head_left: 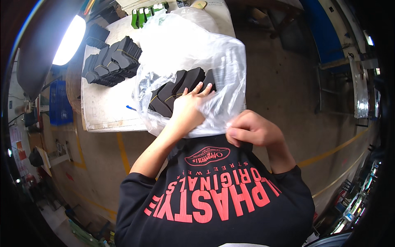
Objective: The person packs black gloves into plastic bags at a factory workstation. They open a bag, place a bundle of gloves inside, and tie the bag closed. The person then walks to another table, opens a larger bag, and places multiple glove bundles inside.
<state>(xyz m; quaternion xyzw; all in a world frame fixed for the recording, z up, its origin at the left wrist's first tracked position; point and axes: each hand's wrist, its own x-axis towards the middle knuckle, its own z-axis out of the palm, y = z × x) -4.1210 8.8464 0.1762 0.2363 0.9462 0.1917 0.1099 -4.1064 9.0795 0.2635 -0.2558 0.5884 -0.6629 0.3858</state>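
A clear plastic bag [230, 61] lies with its mouth toward me at the table's near edge. Inside it are several bundles of curved flat black pieces [168, 92], stacked and tied with thin yellow bands. My left hand [190, 108] reaches into the bag, its fingers spread over the bundles; its palm side is hidden. At the bag's near right edge, my right hand [253, 128] pinches the plastic between thumb and fingers. More black bundles [113, 59] of the same kind stand on the table to the left, outside the bag.
The white table [109, 111] carries a blue pen [131, 108] beside the bag and green-and-black pieces [144, 16] at its far side. A bright lamp [70, 40] hangs at the upper left. A blue crate [60, 103] stands left of the table.
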